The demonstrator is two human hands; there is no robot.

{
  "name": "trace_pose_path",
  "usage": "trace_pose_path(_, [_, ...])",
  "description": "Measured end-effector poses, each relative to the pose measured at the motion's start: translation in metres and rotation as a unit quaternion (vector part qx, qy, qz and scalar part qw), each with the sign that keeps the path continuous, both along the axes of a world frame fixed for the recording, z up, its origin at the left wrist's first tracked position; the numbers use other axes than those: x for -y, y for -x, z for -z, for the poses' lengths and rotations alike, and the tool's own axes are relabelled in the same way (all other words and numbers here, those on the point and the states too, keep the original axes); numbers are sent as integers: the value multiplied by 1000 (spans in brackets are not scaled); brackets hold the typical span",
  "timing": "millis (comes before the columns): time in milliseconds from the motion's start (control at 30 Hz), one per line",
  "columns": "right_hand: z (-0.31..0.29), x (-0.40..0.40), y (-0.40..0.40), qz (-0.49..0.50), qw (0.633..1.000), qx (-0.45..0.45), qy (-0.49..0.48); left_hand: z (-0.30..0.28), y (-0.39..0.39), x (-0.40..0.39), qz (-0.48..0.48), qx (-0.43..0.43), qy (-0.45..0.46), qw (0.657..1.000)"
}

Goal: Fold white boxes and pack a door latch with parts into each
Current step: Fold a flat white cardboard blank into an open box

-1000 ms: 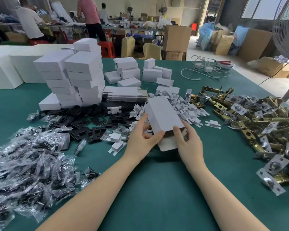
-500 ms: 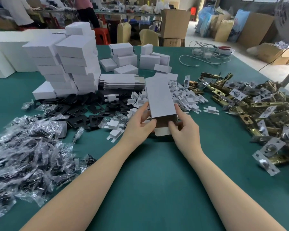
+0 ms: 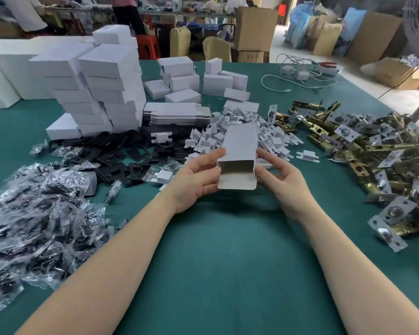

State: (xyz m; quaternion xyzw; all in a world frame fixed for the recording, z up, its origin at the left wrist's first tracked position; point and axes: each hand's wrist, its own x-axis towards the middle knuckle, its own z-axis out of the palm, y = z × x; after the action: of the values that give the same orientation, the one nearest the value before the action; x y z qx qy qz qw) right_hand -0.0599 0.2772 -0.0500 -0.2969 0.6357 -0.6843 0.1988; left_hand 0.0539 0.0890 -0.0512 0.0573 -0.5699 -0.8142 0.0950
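You've lifted the white cardboard box sleeve (image 3: 240,153) off the green tabletop (image 3: 215,262) since a second ago, its open end now facing you. Both your left hand (image 3: 196,180) and right hand (image 3: 279,176) grasp its sides at center; brass door latches (image 3: 373,160) wait at three o'clock.

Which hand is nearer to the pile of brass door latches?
The right hand. It holds the right side of the white box, and the latch pile lies further right of it. The left hand holds the box's left side, farther away.
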Motion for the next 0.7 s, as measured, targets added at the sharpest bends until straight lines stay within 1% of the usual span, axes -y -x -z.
trace_pose_path(133, [-6,-2,0,7,999,-48,5,3,0,-2,-21,2,47,999])
trace_pose_path(233, [-8,-1,-5,16,995,-94,-12,4,2,-6,-68,-7,79,994])
trace_pose_path(333, [-10,2,-13,14,993,-113,-16,5,3,-8,-117,-24,69,990])
trace_pose_path(433, [-7,5,-19,40,989,-141,-30,3,3,-10,-154,-15,121,980])
trace_pose_path(500, [-4,7,-22,79,983,-160,-39,2,1,-11,-143,-18,153,978])
trace_pose_path(600, [0,8,-21,137,977,-160,-33,1,0,-11,-88,-18,156,984])
trace_pose_path(667, [0,7,-19,148,977,-149,-24,1,1,-13,-81,-9,152,985])
trace_pose_path(700, [0,7,-19,146,977,-156,-20,2,1,-14,-92,-7,146,985])
